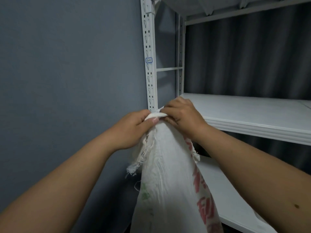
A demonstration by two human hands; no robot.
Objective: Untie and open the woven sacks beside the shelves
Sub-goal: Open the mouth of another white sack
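A white woven sack with red and green print stands upright just beside the white metal shelf upright, its gathered neck raised to the level of the middle shelf board. The left hand grips the bunched neck from the left, fingers curled round the cloth and thumb pressed over a folded white band at the top, while the right hand pinches that same band or tie from the right with fingers bent tightly; whether it is a separate string or a twisted strip of the sack itself I cannot tell. The main risk, as I judge it, lies in the frayed edge hanging below the left hand: loose strands there could snag in the knot and tighten it if the right hand pulls the wrong end. A hard tug could also tear the weave rather than free the tie. Both hands work close to the upright and the shelf lip, so knuckles may knock the metal. If the left hand loosens too early, the neck could slump and the sack tip, since its base lies out of view
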